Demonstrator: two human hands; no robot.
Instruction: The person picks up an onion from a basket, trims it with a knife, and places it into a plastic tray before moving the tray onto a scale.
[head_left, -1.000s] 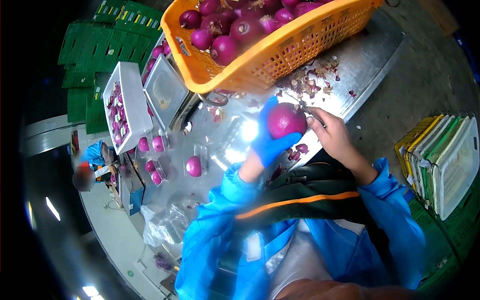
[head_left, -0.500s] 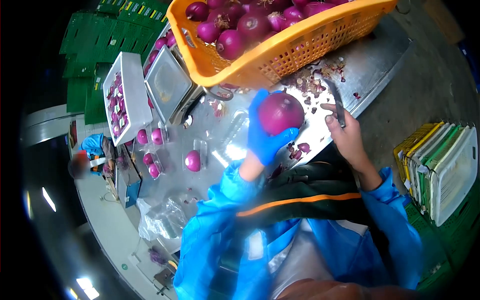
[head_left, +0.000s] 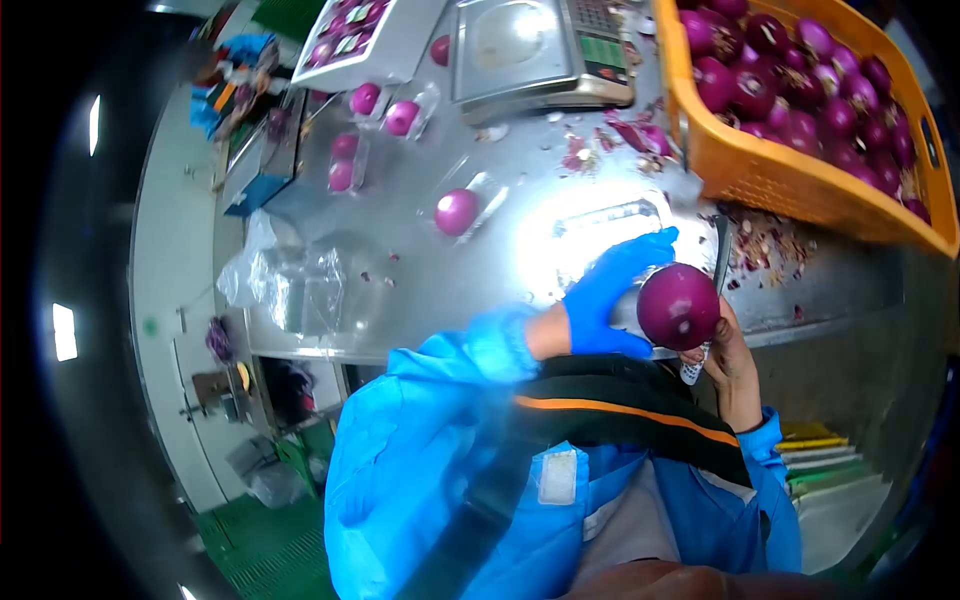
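While the left hand (head_left: 598, 308) has spread its fingers apart, the right hand (head_left: 735, 360) now clamps the onion (head_left: 678, 305).

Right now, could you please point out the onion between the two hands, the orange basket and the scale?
Onion (head_left: 680, 305), head view: middle of its rounded side.
Orange basket (head_left: 785, 182), head view: its near wall.
Scale (head_left: 515, 50), head view: its weighing plate.

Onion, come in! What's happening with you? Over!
Left hand open beside onion. Right hand holds onion plus knife. Blade close by; nothing else in the way.
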